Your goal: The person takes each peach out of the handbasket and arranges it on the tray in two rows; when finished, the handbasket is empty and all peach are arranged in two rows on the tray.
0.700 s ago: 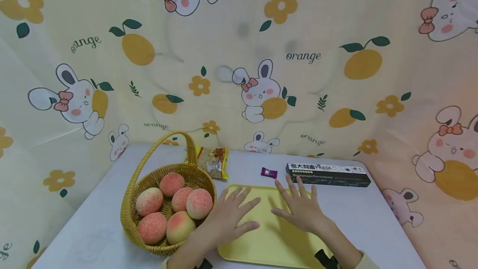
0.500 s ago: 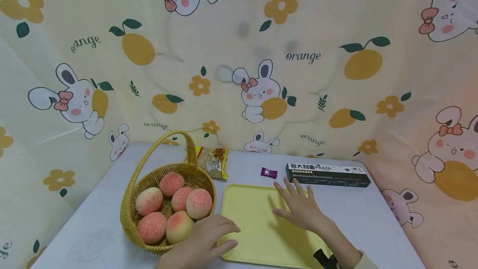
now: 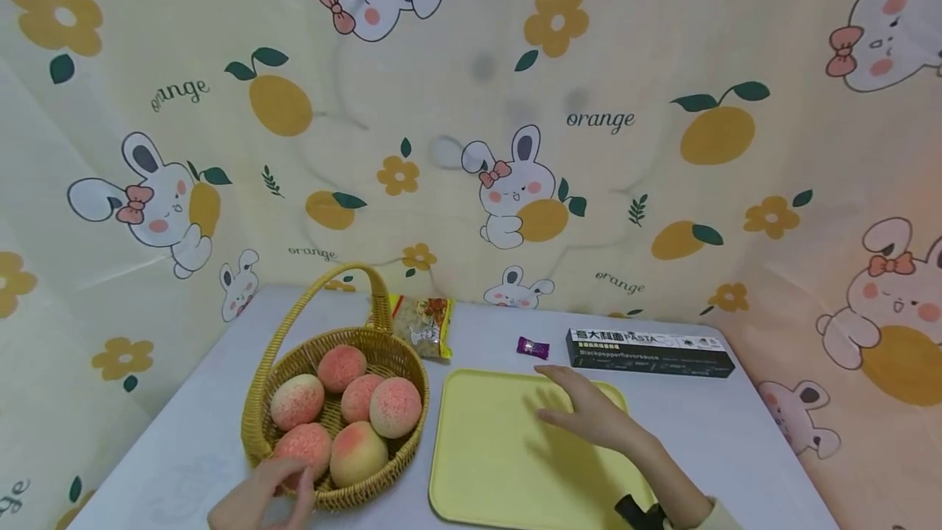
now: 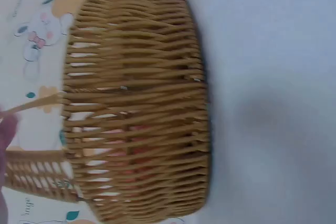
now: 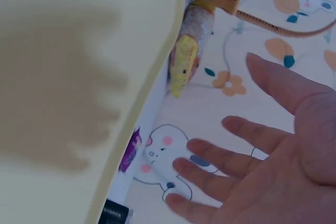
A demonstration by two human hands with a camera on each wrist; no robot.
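A woven basket [image 3: 375, 487] with a tall arched handle holds several peaches. My left hand [image 3: 256, 499] is at its front-left edge, with fingertips overlapping the nearest pink peach [image 3: 307, 442] in the head view. The left wrist view shows the basket's woven side [image 4: 136, 82] up close and only a sliver of the hand at the left border. My right hand [image 3: 594, 415] hovers above the yellow tray [image 3: 478, 464] and holds nothing. Its fingers are spread and fairly straight in the right wrist view, and its shadow falls on the tray.
Behind the basket lies a yellow-edged food packet [image 3: 425, 327]. A small purple wrapped candy [image 3: 533, 348] sits beyond the tray, left of a long black pasta box [image 3: 651, 354]. Patterned cloth [image 3: 456, 88] hangs behind the white table [image 3: 184, 448].
My left hand has left its place over the tray and moved left and toward me, to the basket's front. The right hand stays above the tray. The head view has tilted slightly.
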